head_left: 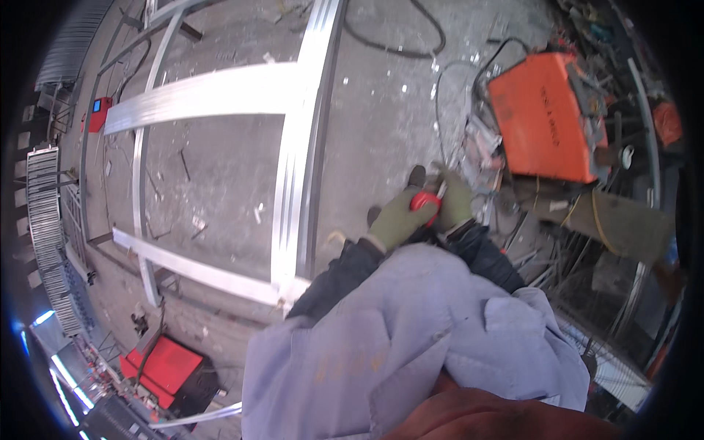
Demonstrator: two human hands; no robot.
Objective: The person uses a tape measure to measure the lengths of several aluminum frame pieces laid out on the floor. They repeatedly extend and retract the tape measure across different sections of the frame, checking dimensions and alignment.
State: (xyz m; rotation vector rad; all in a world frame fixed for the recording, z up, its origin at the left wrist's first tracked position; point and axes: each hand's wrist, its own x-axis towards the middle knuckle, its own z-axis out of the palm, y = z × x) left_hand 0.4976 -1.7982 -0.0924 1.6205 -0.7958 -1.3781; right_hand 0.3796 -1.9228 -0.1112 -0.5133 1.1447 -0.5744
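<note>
Both my hands wear olive-green gloves and meet low in front of me. My left hand [396, 221] is wrapped round a small, rounded red object [425, 204]; its exact kind is hidden by the glove. Close against its right side, my right hand [457, 199] has its fingers curled together. A small pale strip [441, 191] shows between the red object and the right glove. Whatever the right fingers pinch is too small to make out. The dark tip of a shoe [417, 175] pokes out just beyond the hands.
A frame of shiny metal bars [297, 158] lies to my left. An orange machine [543, 117] stands at the right, above a wooden plank [623, 220]. A black cable [396, 53] curls on the concrete floor. At lower left sits a red machine [163, 370].
</note>
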